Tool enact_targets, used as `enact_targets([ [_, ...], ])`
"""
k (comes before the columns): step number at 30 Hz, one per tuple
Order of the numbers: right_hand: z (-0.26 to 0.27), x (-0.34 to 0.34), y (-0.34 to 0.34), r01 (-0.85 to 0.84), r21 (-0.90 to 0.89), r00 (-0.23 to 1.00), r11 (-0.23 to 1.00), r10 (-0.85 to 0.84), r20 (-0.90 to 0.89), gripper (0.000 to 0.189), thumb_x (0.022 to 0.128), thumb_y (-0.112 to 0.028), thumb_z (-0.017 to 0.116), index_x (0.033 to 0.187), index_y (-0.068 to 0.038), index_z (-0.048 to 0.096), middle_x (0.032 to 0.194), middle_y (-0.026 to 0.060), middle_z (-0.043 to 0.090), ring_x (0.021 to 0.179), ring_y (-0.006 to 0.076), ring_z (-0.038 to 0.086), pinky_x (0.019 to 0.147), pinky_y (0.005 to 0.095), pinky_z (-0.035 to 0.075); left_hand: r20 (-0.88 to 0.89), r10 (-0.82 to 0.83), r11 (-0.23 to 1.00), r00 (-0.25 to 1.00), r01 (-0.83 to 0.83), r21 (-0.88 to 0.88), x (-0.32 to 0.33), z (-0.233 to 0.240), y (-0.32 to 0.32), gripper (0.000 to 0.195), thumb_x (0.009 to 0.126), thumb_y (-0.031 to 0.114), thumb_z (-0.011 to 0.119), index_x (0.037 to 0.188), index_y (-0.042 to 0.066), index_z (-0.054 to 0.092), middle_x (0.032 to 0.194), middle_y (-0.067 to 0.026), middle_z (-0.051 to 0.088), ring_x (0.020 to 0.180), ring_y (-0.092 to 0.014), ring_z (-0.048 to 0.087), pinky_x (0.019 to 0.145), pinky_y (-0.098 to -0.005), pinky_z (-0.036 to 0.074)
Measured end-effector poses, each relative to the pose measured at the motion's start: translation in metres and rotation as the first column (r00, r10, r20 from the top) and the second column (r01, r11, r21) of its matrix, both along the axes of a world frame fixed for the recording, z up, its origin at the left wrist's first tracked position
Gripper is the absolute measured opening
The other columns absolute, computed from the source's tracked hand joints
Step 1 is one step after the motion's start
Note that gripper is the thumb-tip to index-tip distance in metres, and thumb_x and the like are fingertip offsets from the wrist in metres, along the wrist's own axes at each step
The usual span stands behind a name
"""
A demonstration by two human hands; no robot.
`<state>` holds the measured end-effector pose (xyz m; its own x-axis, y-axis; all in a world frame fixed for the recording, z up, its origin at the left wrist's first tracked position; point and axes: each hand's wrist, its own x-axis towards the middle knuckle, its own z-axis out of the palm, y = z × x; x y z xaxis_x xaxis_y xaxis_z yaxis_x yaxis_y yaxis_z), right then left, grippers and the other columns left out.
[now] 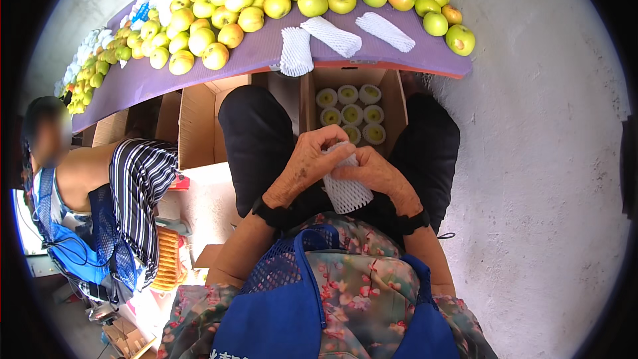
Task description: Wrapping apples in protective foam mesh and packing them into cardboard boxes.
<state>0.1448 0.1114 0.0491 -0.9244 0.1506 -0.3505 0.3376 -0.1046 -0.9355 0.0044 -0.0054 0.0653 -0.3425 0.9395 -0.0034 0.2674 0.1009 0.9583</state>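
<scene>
Both of my hands meet above my lap, gripping the upper end of one white foam net sleeve [347, 192]. My left hand [315, 157] pinches it from the left, and my right hand [371, 172] holds it from the right. The sleeve's lower end hangs free and looks wide. Whether anything is inside the top is hidden by my fingers. Just beyond my hands, a cardboard box [402, 104] between my knees holds several apples in foam nets [352, 114]. Three more foam sleeves [331, 36] lie near the edge of the purple-covered table [254, 62].
Loose green-yellow apples [239, 0] are heaped along the table, with white foam nets [162, 0] behind them at the left. Another cardboard box [197, 127] stands open left of my knee. A co-worker [75, 184] sits at the left. A bare wall [538, 134] rises on the right.
</scene>
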Motion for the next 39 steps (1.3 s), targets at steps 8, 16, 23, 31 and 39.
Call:
enact_targets([
  [8,-0.013,-0.001,-0.013,0.075,-0.232,0.995,0.970,-0.087,-0.045,0.031,0.075,-0.013,0.073,0.102,-0.001,0.066,0.086,0.0064,0.069,0.079,0.0131,0.064,0.073,0.0284,0.050,-0.082,0.002,0.999,0.997,0.002,0.051,0.003,0.013,0.004,0.017,0.088,0.017,0.063,0.087,0.002,0.055,0.071,-0.0028,0.053,0.067,-0.008,0.047,0.060,-0.0246,0.043],
  [16,0.003,-0.008,-0.019,0.038,-0.398,0.999,0.917,-0.046,-0.011,0.027,0.080,-0.007,0.069,0.104,0.002,0.063,0.087,0.0115,0.069,0.078,0.0217,0.068,0.072,0.0350,0.056,-0.369,-0.090,0.986,0.925,0.136,0.100,-0.015,0.025,0.003,0.012,0.090,0.016,0.059,0.089,0.004,0.059,0.078,-0.0139,0.062,0.073,-0.036,0.063,0.061,-0.0381,0.050],
  [23,0.024,-0.012,-0.025,-0.061,-0.367,0.998,0.928,0.055,-0.026,0.024,0.088,-0.018,0.062,0.102,0.002,0.062,0.080,0.0084,0.066,0.072,0.0191,0.067,0.065,0.0307,0.055,-0.484,-0.053,0.985,0.874,0.126,0.121,-0.029,0.046,0.003,0.019,0.091,0.023,0.060,0.087,0.005,0.057,0.073,-0.0158,0.062,0.070,-0.037,0.062,0.059,-0.0434,0.049],
  [31,0.032,-0.015,-0.034,-0.020,-0.471,1.000,0.882,0.014,-0.016,0.024,0.093,-0.022,0.058,0.099,0.001,0.061,0.070,0.0027,0.058,0.056,0.0134,0.061,0.052,0.0271,0.051,-0.481,-0.018,0.987,0.876,0.093,0.133,-0.048,0.065,-0.002,0.019,0.088,0.008,0.060,0.106,0.007,0.055,0.064,-0.0130,0.057,0.055,-0.029,0.060,0.050,-0.0333,0.045],
  [39,0.048,-0.022,-0.042,0.002,-0.470,0.999,0.883,-0.024,-0.041,0.037,0.095,-0.038,0.058,0.095,-0.002,0.057,0.064,-0.0022,0.048,0.044,0.0053,0.041,0.038,0.0209,0.033,-0.510,0.082,0.986,0.857,0.005,0.166,-0.060,0.092,-0.005,0.019,0.086,0.005,0.060,0.105,0.006,0.058,0.057,-0.0123,0.048,0.049,-0.025,0.052,0.050,-0.0319,0.044],
])
